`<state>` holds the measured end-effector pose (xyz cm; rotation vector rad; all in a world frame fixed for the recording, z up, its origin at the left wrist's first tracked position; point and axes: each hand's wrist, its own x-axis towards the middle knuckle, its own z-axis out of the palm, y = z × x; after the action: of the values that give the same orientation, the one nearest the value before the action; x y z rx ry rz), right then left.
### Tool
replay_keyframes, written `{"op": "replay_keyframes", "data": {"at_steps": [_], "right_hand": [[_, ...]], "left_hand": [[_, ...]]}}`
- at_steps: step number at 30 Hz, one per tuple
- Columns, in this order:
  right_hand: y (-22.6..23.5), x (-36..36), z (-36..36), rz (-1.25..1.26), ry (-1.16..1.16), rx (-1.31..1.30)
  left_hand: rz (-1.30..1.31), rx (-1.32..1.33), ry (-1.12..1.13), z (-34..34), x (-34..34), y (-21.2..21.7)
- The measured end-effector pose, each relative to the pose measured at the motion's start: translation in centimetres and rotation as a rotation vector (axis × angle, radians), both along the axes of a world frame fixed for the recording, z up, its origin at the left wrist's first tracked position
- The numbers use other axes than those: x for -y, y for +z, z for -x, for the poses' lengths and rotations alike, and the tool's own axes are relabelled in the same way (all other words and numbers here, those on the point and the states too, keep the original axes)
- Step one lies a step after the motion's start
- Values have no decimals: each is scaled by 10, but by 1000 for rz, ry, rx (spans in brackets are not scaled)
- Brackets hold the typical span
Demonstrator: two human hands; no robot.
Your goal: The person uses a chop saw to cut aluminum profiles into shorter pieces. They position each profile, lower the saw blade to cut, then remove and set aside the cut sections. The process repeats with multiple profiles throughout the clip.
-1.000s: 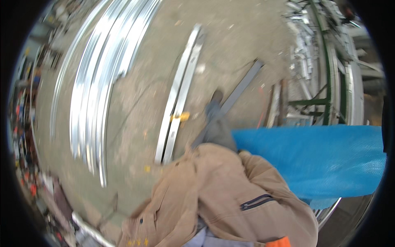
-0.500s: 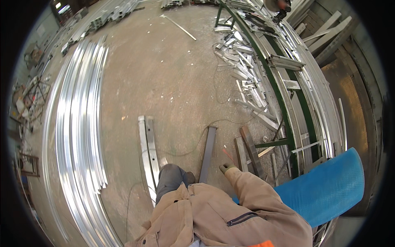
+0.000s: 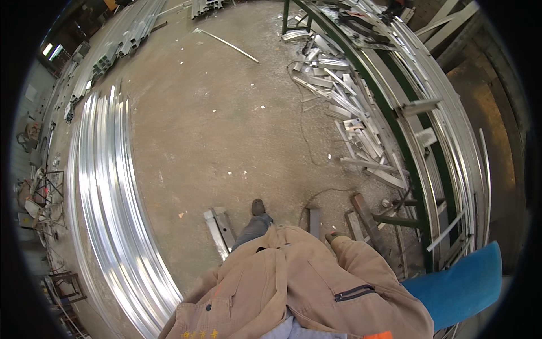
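Note:
My right hand (image 3: 333, 237) shows as a small dark-gloved shape at the end of a tan jacket sleeve (image 3: 361, 257). Its fingers are too small and partly hidden to read. A blue textured sheet (image 3: 460, 285), bent or rolled, sticks out to the right from beneath my right arm. Ahead of that hand, short metal bars lie on the floor: a grey bar (image 3: 314, 221), a pale one (image 3: 354, 226) and a brownish one (image 3: 368, 217). My left hand is out of sight.
Long shiny metal profiles (image 3: 104, 169) lie along the left. A green-framed rack (image 3: 372, 93) carries more lengths on the right, beside a heap of metal offcuts (image 3: 361, 113). Two short profiles (image 3: 220, 226) lie near my foot (image 3: 258, 208). A cable (image 3: 306, 141) crosses the floor.
My view has shifted, and a shoe now shows stepping forward. The short bars ahead sit lower in the picture, nearer my body. The blue sheet stays under my right arm.

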<state>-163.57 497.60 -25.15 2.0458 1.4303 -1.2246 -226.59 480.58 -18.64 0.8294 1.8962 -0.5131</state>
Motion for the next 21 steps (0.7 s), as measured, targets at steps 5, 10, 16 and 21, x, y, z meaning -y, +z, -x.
{"op": "replay_keyframes", "data": {"at_steps": [5, 10, 16, 21], "right_hand": [[57, -189, 80, -28, -355, -58], [110, -359, 142, 38, -283, -170], [14, -539, 168, 167, -14, -44], [6, -748, 169, 144, -97, 11]], "left_hand": [[-65, -67, -83, 114, -233, 7], [-213, -93, 106, 171, -495, 59], [-216, -110, 184, 161, -723, 33], [-109, 12, 130, 155, -844, 10]]}}
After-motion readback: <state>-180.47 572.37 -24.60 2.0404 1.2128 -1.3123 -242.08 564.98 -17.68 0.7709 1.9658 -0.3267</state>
